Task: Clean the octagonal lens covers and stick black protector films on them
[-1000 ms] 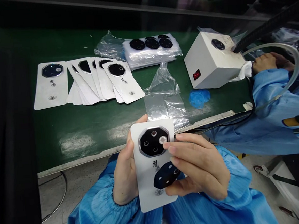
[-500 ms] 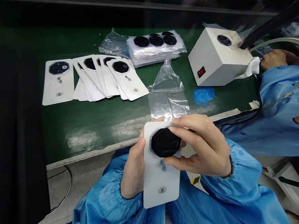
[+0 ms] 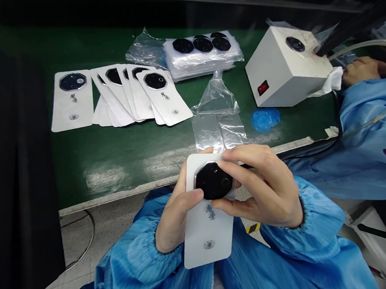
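A white phone back cover with a dark emblem and blue lettering is held over my lap, tilted slightly. My left hand grips it from the left, its thumb resting on the lower left edge of a black octagonal camera lens cover. My right hand pinches that lens cover at its top and bottom right, fingers pressed along its rim. The octagon sits over the upper part of the phone cover; whether it is stuck down I cannot tell. The left fingers behind the cover are mostly hidden.
On the green bench lie several fanned white phone covers and a single one. Behind are stacked clear trays with black lens covers, a clear plastic bag, blue film and a white box. A co-worker's hand is at right.
My left thumb has moved from the phone cover's left edge onto the lens cover's lower left edge. My right hand keeps its pinch. The view has shifted slightly.
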Tool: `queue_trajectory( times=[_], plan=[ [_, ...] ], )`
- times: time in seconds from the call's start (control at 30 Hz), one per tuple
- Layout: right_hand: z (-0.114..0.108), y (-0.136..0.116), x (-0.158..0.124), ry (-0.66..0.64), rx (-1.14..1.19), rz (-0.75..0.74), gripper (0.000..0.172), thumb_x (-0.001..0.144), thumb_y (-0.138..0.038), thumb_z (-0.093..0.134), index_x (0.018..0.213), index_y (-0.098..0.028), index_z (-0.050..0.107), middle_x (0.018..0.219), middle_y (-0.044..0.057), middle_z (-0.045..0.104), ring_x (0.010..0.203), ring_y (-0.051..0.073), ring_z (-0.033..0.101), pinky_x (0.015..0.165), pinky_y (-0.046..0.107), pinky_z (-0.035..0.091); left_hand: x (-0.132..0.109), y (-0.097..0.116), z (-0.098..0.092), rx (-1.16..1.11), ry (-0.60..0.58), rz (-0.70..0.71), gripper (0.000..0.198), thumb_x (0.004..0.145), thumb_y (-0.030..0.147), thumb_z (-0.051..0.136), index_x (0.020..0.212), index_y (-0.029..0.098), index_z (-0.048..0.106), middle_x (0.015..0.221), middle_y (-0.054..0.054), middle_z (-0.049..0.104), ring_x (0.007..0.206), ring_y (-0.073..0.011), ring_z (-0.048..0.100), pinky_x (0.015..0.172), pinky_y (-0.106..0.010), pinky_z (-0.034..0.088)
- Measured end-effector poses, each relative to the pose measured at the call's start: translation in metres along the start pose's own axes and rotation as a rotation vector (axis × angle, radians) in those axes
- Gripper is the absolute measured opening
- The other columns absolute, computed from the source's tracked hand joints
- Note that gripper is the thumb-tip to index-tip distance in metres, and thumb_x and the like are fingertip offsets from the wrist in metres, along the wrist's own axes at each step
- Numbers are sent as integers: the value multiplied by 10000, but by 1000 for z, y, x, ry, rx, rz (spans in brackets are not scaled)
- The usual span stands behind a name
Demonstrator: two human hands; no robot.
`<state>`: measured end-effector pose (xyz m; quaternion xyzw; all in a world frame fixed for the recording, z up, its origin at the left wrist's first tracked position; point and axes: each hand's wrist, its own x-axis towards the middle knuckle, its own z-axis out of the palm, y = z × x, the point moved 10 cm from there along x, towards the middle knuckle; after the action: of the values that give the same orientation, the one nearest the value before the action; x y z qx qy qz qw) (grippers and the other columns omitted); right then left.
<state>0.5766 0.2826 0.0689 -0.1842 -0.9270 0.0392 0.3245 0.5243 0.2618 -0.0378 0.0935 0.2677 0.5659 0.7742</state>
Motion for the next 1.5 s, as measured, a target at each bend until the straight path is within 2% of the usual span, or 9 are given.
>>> queue_trajectory(
  times=[0.17,0.3,0.47,0.6,0.7,0.8,1.17,1.27,1.5],
  plan=[
    [0,0,1,-4,-8,4,307,782,-323,655,1013,-135,579,974,141,623,939,256,600,729,394,541,0,1,-1,-20,-5,13,447,763,185,563,1185,321,506,978,6,671,877,-180,646,772,-280,489],
    [0,0,1,-5,-12,7,306,791,-327,646,1022,-141,571,974,134,630,937,251,600,721,398,547,1,0,-2,7,10,4,483,749,178,563,1204,320,485,987,-5,672,864,-195,648,740,-289,493],
    [-1,0,-2,-2,-5,6,355,776,-330,665,1043,-118,565,985,143,628,955,261,598,736,400,546,1,1,2,39,-29,14,500,764,186,541,1239,304,437,1024,-25,663,885,-222,648,672,-279,492],
    [0,1,-2,-12,-15,12,314,788,-321,650,1021,-122,578,976,139,632,946,257,600,740,396,546,2,1,2,46,-57,19,486,785,189,526,1245,309,422,1008,-15,658,881,-194,646,710,-268,500],
    [-1,0,-2,-7,-20,-3,318,784,-308,654,998,-83,585,970,152,627,944,258,598,741,400,546,2,1,3,55,-96,34,457,813,205,508,1247,311,413,991,-9,647,858,-186,644,657,-249,491],
    [-2,-2,-2,1,-25,-17,337,770,-290,673,978,-36,598,968,173,622,948,260,592,754,400,541,3,0,-1,78,-81,39,443,822,225,506,1247,312,415,997,-9,635,841,-183,639,608,-232,469],
    [-1,-4,-2,-25,-29,-21,339,816,-334,638,1000,-53,595,982,163,620,967,250,580,759,402,540,0,-1,-6,105,10,21,420,814,276,535,1224,323,461,1018,5,624,886,-174,617,699,-248,488],
    [-2,-4,-2,-24,-11,-28,355,807,-333,651,996,-38,597,978,164,615,964,251,577,765,400,531,1,0,-5,119,-11,27,416,814,285,538,1221,321,464,998,1,626,878,-173,617,718,-256,496],
    [0,0,-2,-52,15,6,318,828,-307,625,1010,-49,586,991,152,607,972,238,563,779,401,519,2,-1,-4,100,-54,39,417,823,258,520,1230,319,455,958,-7,637,867,-187,644,645,-235,498]
  ],
)
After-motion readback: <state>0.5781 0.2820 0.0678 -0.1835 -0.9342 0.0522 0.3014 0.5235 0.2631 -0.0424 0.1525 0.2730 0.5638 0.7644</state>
